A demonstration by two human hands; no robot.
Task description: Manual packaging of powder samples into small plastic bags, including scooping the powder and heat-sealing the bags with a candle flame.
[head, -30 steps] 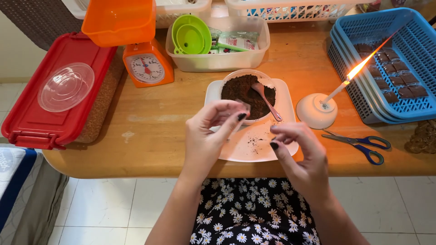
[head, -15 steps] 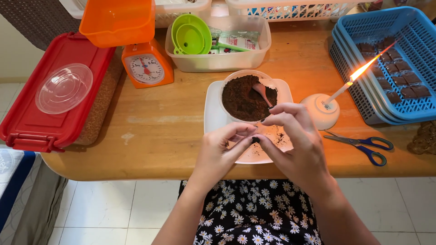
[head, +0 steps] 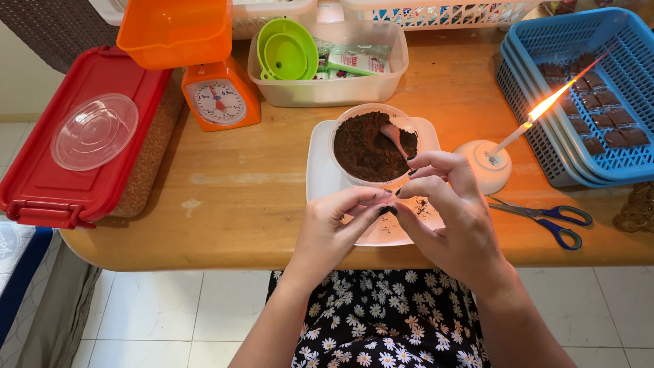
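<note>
1. The left hand [head: 334, 228] and the right hand [head: 453, 218] meet fingertip to fingertip just in front of the white bowl of dark brown powder [head: 371, 146], over the near edge of the white plate [head: 317, 177] under that bowl; the fingers are pinched together on something too small to make out, so I cannot tell what they clamp
2. A white spoon [head: 395, 136] stands in the powder, and loose crumbs lie on the plate beside the right fingertips
3. Right of the bowl a lit candle [head: 528, 126] leans in its white round holder [head: 485, 165], flame pointing towards the blue baskets [head: 613, 170]; those baskets hold rows of small dark filled packets [head: 599, 102], which suggests a good part of the packing is done, while the bowl is still quite full, so plenty seems left
4. Blue-handled scissors [head: 548, 218] lie to the bowl's right, nearer the table edge
5. Left of the bowl stands an orange kitchen scale [head: 219, 102] with its orange pan [head: 176, 31]; further left, a red box [head: 82, 184] carries a clear round lid [head: 94, 131]
6. Behind the bowl a clear tub [head: 327, 92] holds green funnels [head: 286, 51]
</note>
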